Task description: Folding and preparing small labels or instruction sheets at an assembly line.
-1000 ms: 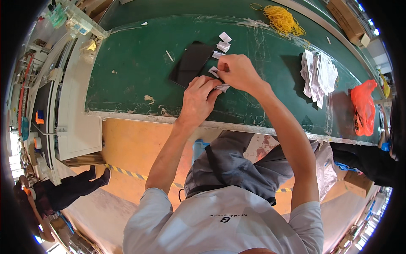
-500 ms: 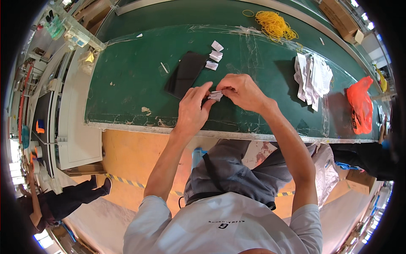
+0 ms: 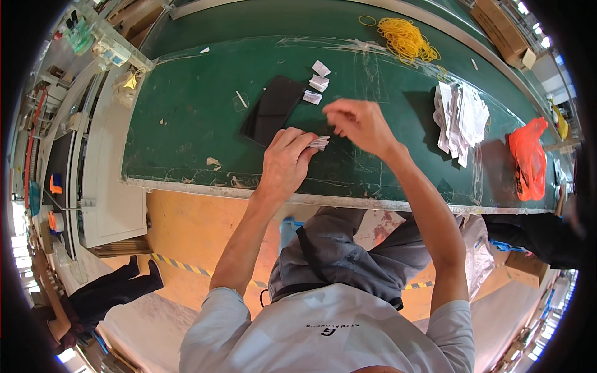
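Note:
Just above the green tabletop, my left hand [image 3: 287, 156] is closed on a small stack of folded white paper slips [image 3: 319, 143], pinched between thumb and fingers. The layered edges of the slips stick out to the right of the fingertips. My right hand [image 3: 360, 124] hovers to the right of the stack, apart from it. Its fingers are curled and smeared by motion, so whether they hold anything is unclear. A dark flat sheet [image 3: 273, 109] lies beyond my left hand. Beside it, several small folded white papers [image 3: 319, 82] lie in a short column.
A loose pile of white paper strips [image 3: 460, 121] lies at the right of the green table [image 3: 199, 124]. Yellow rubber bands [image 3: 405, 40] are heaped at the back. A red plastic bag [image 3: 527, 158] sits near the right end. Another person [image 3: 106, 295] stands at the lower left.
My right hand has come away from the paper stack, moving slightly up and to the right. My left hand keeps its pinch on the slips.

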A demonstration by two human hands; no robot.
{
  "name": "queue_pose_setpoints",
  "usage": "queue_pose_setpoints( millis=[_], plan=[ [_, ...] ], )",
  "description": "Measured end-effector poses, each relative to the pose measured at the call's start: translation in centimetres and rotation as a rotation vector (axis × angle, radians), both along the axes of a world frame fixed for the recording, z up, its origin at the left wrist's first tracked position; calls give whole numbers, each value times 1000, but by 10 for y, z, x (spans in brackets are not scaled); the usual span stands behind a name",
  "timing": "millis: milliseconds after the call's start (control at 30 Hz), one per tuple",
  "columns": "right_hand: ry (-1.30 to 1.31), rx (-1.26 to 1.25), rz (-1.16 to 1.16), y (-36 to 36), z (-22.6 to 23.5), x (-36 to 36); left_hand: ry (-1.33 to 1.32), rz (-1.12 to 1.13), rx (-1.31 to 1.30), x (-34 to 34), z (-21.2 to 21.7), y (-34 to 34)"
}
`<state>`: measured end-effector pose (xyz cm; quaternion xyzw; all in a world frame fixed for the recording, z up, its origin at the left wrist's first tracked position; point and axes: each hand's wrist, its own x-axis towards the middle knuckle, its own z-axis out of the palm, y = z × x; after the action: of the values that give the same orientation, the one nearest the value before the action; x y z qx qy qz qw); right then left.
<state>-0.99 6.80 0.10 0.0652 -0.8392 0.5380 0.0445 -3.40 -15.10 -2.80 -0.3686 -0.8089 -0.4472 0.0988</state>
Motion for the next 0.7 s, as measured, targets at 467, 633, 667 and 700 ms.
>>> queue_pose_setpoints(
  millis=[467, 633, 667, 700],
  plan=[
    [119, 513, -279, -16, -18, -62, -6, -4, 4, -1, 0, 1],
    [159, 583, -264, -17, -14, -54, -26, -4, -6, 0, 0, 2],
    [179, 698, -219, -19, -14, -51, -26, -4, -6, 0, -2, 2],
    [198, 814, -171, -21, -14, -49, -26, -3, -6, 0, -2, 1]
  ],
)
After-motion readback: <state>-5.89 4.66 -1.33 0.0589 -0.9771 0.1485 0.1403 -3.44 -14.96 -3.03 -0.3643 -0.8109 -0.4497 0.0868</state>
